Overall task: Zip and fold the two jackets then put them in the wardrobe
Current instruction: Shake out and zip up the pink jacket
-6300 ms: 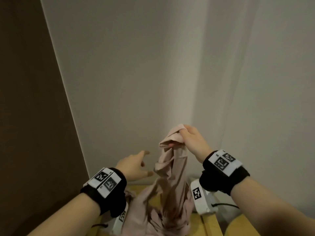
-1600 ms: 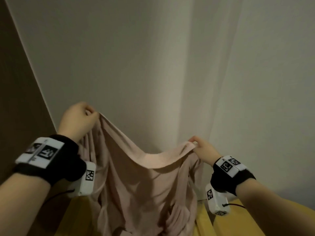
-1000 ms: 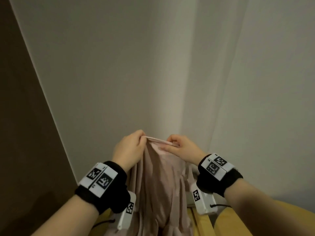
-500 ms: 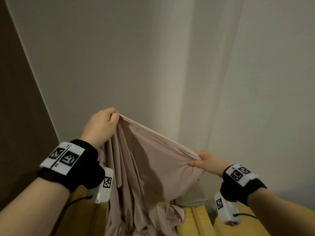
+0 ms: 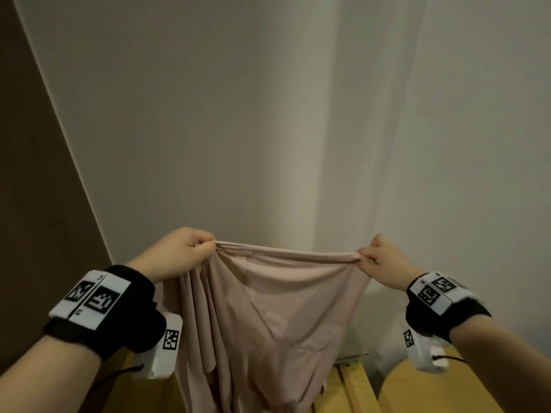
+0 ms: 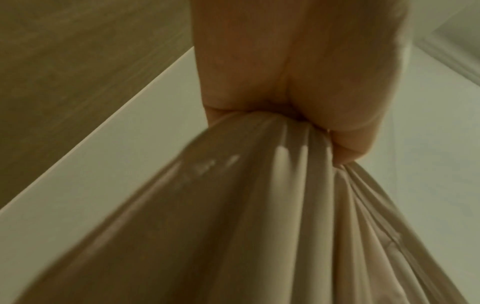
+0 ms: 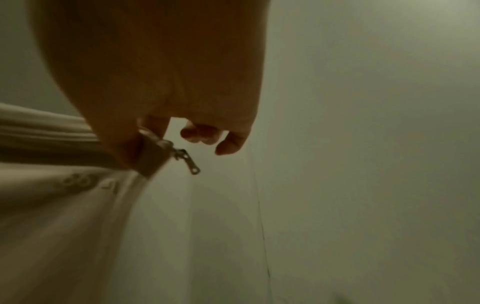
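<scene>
Left hand (image 5: 179,254) and right hand (image 5: 384,260) each pinch the pink jacket (image 5: 268,317), stretched between them above the wooden surface (image 5: 351,389), zipper pull (image 7: 185,160) dangling; zipping, folding and storing apparently remain.

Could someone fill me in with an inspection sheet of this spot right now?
Surface: wooden slats below.
Job's things: pink jacket held up, spread between both hands; zipper pull dangles by the right hand.
Clutter: nothing seen.
Hands: left hand grips a bunched edge; right hand pinches the other end.
Cables: thin black leads at the wrist cameras.
Surroundings: pale walls; brown panel on the left.
</scene>
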Action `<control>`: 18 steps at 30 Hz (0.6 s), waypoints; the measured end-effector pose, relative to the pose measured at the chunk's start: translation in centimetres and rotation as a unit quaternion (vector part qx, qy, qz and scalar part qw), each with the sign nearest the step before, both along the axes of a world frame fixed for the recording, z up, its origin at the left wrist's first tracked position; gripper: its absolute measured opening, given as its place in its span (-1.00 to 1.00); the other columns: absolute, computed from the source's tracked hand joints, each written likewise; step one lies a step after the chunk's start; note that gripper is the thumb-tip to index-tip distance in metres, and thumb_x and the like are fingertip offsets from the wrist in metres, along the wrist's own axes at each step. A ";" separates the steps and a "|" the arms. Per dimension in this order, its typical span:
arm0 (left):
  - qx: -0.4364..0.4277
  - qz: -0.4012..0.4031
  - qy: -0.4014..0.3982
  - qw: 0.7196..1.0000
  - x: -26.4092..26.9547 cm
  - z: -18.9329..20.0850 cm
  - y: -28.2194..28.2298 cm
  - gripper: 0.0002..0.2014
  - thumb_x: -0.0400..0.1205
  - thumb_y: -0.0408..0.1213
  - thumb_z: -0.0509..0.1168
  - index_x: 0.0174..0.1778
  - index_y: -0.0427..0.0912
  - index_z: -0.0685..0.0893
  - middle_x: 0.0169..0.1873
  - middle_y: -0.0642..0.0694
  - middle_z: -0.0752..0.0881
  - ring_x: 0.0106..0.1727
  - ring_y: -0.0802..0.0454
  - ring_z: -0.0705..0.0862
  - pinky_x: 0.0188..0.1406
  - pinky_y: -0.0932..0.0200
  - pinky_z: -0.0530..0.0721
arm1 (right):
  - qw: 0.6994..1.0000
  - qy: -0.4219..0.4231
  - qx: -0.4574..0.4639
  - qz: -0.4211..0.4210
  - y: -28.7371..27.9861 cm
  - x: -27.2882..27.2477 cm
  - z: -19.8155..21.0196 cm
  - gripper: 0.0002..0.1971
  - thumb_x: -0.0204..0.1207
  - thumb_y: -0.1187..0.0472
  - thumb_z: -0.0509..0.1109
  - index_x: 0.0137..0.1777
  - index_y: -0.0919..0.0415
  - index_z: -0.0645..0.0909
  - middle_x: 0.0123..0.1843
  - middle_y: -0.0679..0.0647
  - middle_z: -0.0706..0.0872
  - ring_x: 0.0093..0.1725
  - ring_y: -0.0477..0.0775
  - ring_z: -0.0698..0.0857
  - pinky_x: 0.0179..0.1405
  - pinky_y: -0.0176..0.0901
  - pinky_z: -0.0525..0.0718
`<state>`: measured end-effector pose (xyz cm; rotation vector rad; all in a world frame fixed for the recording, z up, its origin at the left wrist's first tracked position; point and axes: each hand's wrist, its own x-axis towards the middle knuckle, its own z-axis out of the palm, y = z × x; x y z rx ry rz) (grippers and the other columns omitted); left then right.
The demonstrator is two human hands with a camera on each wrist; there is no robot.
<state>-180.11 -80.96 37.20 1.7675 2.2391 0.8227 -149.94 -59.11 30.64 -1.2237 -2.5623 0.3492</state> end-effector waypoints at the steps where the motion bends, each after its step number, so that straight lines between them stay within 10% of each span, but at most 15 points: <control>1: -0.010 -0.011 -0.012 1.000 0.2 0.0 -0.1 -0.62 0.62 -0.40 0.19 -0.53 -0.12 0.33 -0.63 0.05 0.29 -0.58 0.18 0.26 -0.54 0.27 0.22 | 1.000 -0.009 -0.008 -0.009 -0.1 -0.1 0.5 -0.75 0.60 0.11 0.30 -0.26 0.18 0.64 -0.28 -0.01 0.41 -0.14 0.08 0.48 -0.14 -0.12 0.44; 4: -0.068 -0.047 -0.052 0.995 0.8 -0.1 -0.7 -0.69 0.65 -0.40 0.19 -0.45 -0.28 0.51 -0.52 -0.07 0.38 -0.48 0.13 0.32 -0.46 0.22 0.25 | 0.998 0.033 -0.020 -0.045 -0.2 -0.3 1.7 -0.63 0.52 0.17 0.40 -0.51 0.00 0.43 -0.50 -0.08 0.46 -0.30 0.10 0.51 -0.41 -0.14 0.33; 7: -0.104 -0.073 -0.068 0.990 1.0 -0.3 -1.2 -0.74 0.65 -0.41 0.18 -0.31 -0.47 0.60 -0.46 -0.12 0.48 -0.43 0.09 0.39 -0.40 0.21 0.31 | 0.995 0.087 -0.020 -0.055 -0.5 -0.8 2.4 -0.84 0.49 0.29 0.38 -0.31 0.11 0.66 -0.39 0.02 0.65 -0.24 0.13 0.63 -0.23 -0.15 0.50; 9: -0.114 -0.083 -0.080 0.987 1.2 -0.4 -1.3 -0.77 0.63 -0.42 0.20 -0.33 -0.40 0.61 -0.50 -0.05 0.49 -0.44 0.12 0.39 -0.39 0.21 0.32 | 0.985 0.152 -0.051 -0.068 -0.7 -1.5 2.7 -0.82 0.50 0.37 0.30 -0.10 0.16 0.73 -0.22 0.11 0.73 -0.18 0.13 0.69 -0.12 -0.20 0.61; 12: -0.149 -0.100 -0.068 0.982 1.4 -0.5 -1.5 -0.87 0.56 -0.29 0.38 -0.31 -0.06 0.64 -0.54 0.09 0.50 -0.47 0.18 0.42 -0.38 0.25 0.38 | 0.951 0.265 -0.140 -0.078 -1.2 -2.5 3.4 -0.70 0.48 0.42 0.16 -0.13 0.19 0.73 -0.21 0.11 0.74 -0.29 0.04 0.67 -0.45 -0.50 0.51; 18: -0.161 -0.108 -0.070 0.979 2.1 -0.3 -1.9 -0.68 0.50 -0.49 0.30 0.04 -0.04 0.44 -0.35 0.12 0.53 -0.40 0.21 0.45 -0.35 0.38 0.44 | 0.945 0.271 -0.180 -0.037 -3.2 -3.9 3.7 -0.83 0.53 0.30 0.32 -0.10 0.23 0.76 -0.20 0.01 0.71 -0.15 -0.07 0.61 -0.15 -0.29 0.51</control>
